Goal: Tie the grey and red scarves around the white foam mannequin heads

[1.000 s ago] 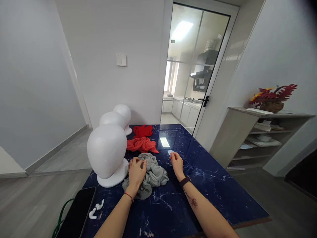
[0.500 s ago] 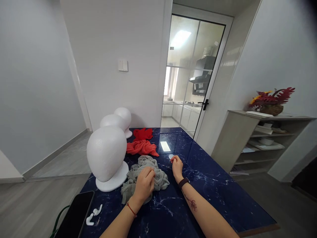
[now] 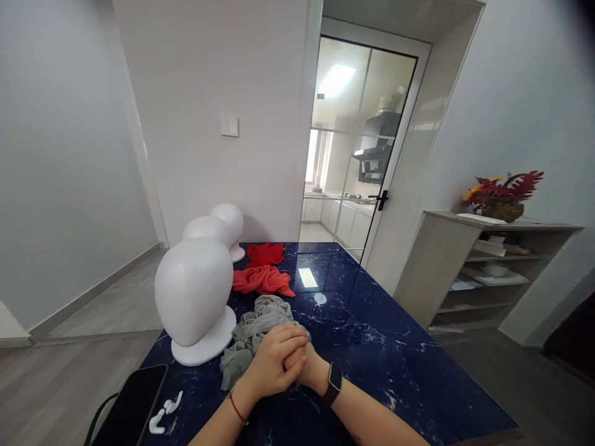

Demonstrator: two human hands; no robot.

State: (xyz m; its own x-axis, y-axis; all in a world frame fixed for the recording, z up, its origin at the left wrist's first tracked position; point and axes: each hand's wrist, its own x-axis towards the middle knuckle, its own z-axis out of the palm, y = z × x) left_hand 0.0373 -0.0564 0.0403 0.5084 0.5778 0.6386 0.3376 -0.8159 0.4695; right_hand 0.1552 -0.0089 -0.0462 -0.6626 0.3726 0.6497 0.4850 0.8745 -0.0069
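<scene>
My left hand (image 3: 274, 358) lies over my right hand (image 3: 310, 367), its fingers wrapped across it. Most of the right hand's fingers are hidden beneath. Both rest at the near right part of a crumpled grey sheer cloth (image 3: 248, 331), partly covering it; whether they press on it I cannot tell. Beyond it lie a bunched coral-red cloth (image 3: 263, 280) and a deeper red cloth (image 3: 264, 254). Left of the cloths stands a white foam head (image 3: 194, 291) on a round base, with a second foam head (image 3: 209, 228) and a third foam head (image 3: 231, 220) behind.
The dark blue marbled table (image 3: 367, 347) carries a black phone (image 3: 132, 406) with a green cable and white earbuds (image 3: 166, 413) at the near left. At the back is a glass door (image 3: 353, 136); a low shelf unit (image 3: 465, 266) stands to the right.
My right hand has moved left and nearer to me, from the bare table to under my left hand. The left hand has shifted slightly right and now covers it.
</scene>
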